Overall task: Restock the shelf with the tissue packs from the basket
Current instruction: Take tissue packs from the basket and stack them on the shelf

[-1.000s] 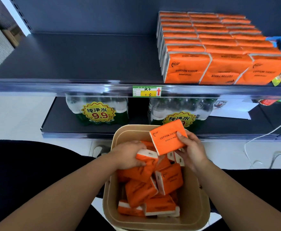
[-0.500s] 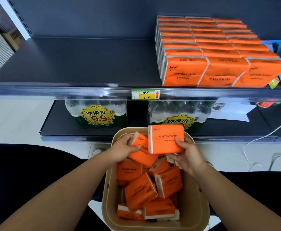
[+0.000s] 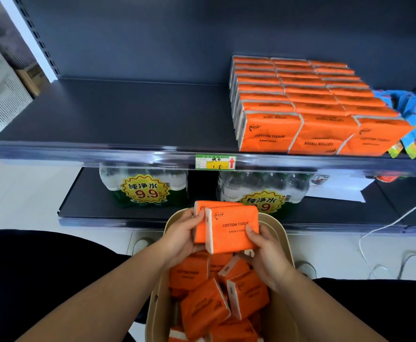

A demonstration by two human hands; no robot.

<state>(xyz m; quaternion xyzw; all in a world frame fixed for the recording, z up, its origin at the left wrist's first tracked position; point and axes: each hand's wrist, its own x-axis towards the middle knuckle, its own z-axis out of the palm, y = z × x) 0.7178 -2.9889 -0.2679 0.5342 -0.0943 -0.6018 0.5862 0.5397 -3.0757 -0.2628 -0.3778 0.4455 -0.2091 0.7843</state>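
Dark shelf (image 3: pixel 118 119), bare on its left half; orange tissue packs (image 3: pixel 298 104) stand in three rows at its right. Basket (image 3: pixel 284 233) below — loose packs (image 3: pixel 202 309) heaped inside. Left hand (image 3: pixel 179 240) and right hand (image 3: pixel 263 253) press two packs (image 3: pixel 231 228) face to face above the basket, fingers (image 3: pixel 251 230) wrapped on the outer faces. Judgement: light, soft, film-wrapped — probably slippery and squashy. Best held across the broad faces with the pair squeezed together, thumbs near the white ends.
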